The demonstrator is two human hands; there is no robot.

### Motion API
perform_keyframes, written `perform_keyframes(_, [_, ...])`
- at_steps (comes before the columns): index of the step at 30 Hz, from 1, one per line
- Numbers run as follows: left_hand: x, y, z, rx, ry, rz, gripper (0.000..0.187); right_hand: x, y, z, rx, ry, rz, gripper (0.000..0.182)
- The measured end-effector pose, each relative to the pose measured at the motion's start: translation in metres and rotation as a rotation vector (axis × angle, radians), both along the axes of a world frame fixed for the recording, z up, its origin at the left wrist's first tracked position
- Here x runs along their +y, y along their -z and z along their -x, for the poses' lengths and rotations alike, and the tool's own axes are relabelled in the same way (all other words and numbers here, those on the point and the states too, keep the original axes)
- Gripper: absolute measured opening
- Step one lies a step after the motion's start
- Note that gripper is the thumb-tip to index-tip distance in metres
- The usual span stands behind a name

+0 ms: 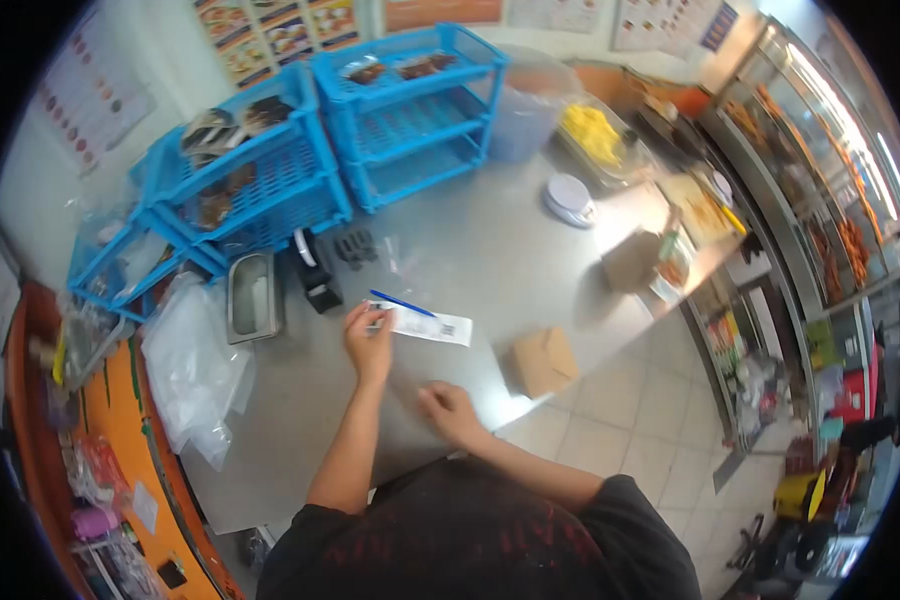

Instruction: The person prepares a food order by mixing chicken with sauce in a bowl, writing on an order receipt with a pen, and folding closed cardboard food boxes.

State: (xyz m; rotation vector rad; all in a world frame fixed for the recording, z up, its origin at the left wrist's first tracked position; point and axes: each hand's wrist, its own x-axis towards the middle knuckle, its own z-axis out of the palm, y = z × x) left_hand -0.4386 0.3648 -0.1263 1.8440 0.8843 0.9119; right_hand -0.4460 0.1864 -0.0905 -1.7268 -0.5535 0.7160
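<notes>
On the steel table lies a white paper slip [445,328] with print on it, and a blue pen [402,303] rests across its upper edge. My left hand [368,335] is closed on the left end of the slip, fingers pinched. To the lower right, my right hand [448,408] hovers near the table's front edge with curled fingers, slightly blurred; whatever it might hold does not show. A closed brown cardboard box [544,362] stands right of my right hand.
Blue shelf racks [410,130] line the back. A black tape dispenser [314,270], a metal tray [254,297] and clear plastic bags [192,365] are at left. A white round scale [569,199], an open box [634,262] and a cutting board [698,208] are at right.
</notes>
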Motion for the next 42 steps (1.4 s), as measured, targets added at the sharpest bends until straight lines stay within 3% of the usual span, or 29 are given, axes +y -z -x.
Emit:
perform_keyframes(1, [-0.028, -0.009, -0.018, -0.053, 0.141, 0.059, 0.01, -0.034, -0.007, -0.006, -0.148, 0.073, -0.018, 0.029])
perform_keyframes(5, [-0.132, -0.054, -0.09, -0.169, 0.54, 0.103, 0.011, -0.141, -0.023, -0.021, -0.063, 0.456, -0.036, 0.019])
perform_keyframes(8, [-0.154, -0.024, -0.131, -0.052, 0.638, 0.078, 0.012, -0.173, -0.012, -0.047, 0.215, 0.522, -0.049, 0.019])
perform_keyframes(11, [-0.146, 0.016, -0.142, 0.358, 0.576, 0.094, 0.013, -0.178, 0.021, -0.065, 0.456, 0.497, 0.007, 0.018])
perform_keyframes(14, [-0.135, 0.03, -0.144, 0.626, 0.745, 0.804, 0.019, -0.181, 0.049, -0.074, 0.332, 0.474, -0.08, 0.017])
perform_keyframes(17, [-0.131, 0.032, -0.148, 0.72, 0.767, 0.801, 0.019, -0.183, 0.067, -0.082, 0.188, 0.43, -0.013, 0.019])
perform_keyframes(21, [-0.137, 0.049, -0.144, 0.623, 0.792, 0.619, 0.021, -0.184, 0.094, -0.089, -0.049, 0.385, 0.09, 0.021])
perform_keyframes(22, [-0.135, 0.06, -0.145, 0.601, 0.8, 0.584, 0.023, -0.18, 0.076, -0.091, 0.001, 0.383, 0.103, 0.022])
perform_keyframes(23, [-0.135, 0.054, -0.147, 0.642, 0.806, 0.473, 0.028, -0.179, 0.057, -0.091, 0.049, 0.384, 0.123, 0.023])
perform_keyframes(24, [-0.132, 0.048, -0.145, 0.689, 0.814, 0.364, 0.032, -0.183, 0.075, -0.093, -0.034, 0.34, 0.165, 0.024])
perform_keyframes(25, [-0.126, 0.047, -0.137, 0.599, 0.616, 0.221, 0.041, -0.189, 0.091, -0.097, -0.123, 0.305, 0.2, 0.025])
perform_keyframes(27, [-0.11, 0.044, -0.124, 0.428, 0.245, -0.074, 0.06, -0.205, 0.078, -0.105, -0.412, 0.007, 0.358, 0.033])
perform_keyframes(29, [-0.071, 0.009, -0.092, 0.153, -0.314, -0.299, 0.086, -0.211, 0.035, -0.114, 0.131, -0.473, 0.651, 0.036])
perform_keyframes(30, [-0.043, -0.01, -0.076, 0.148, -0.49, -0.265, 0.092, -0.211, 0.028, -0.114, 0.182, -0.61, 0.553, 0.036])
perform_keyframes(31, [-0.014, -0.025, -0.059, 0.135, -0.661, -0.227, 0.099, -0.206, 0.021, -0.113, 0.23, -0.743, 0.456, 0.036])
perform_keyframes(34, [0.067, -0.007, -0.022, 0.199, -0.62, -0.254, 0.101, -0.142, -0.022, -0.094, 0.119, -0.801, 0.31, 0.034])
perform_keyframes(35, [0.084, -0.008, -0.01, 0.188, -0.438, -0.077, 0.102, -0.113, -0.028, -0.091, -0.038, -0.868, 0.302, 0.031])
perform_keyframes(36, [0.095, -0.005, 0.003, 0.179, -0.249, 0.095, 0.103, -0.083, -0.027, -0.085, -0.026, -0.874, 0.283, 0.029])
perform_keyframes(37, [0.1, -0.002, 0.014, 0.172, -0.055, 0.262, 0.104, -0.05, -0.041, -0.078, -0.06, -0.847, 0.249, 0.026])
perform_keyframes(39, [0.08, 0.013, 0.022, 0.06, -0.163, 0.1, 0.1, 0.023, -0.055, -0.064, -0.262, -0.674, 0.086, 0.023])
perform_keyframes(40, [0.068, 0.018, 0.034, 0.098, -0.133, 0.083, 0.101, 0.069, -0.045, -0.066, -0.5, -0.681, 0.049, 0.022])
perform_keyframes(42, [0.068, 0.021, 0.06, 0.135, -0.1, 0.062, 0.102, 0.159, -0.025, -0.071, -0.45, -0.498, -0.142, 0.023])
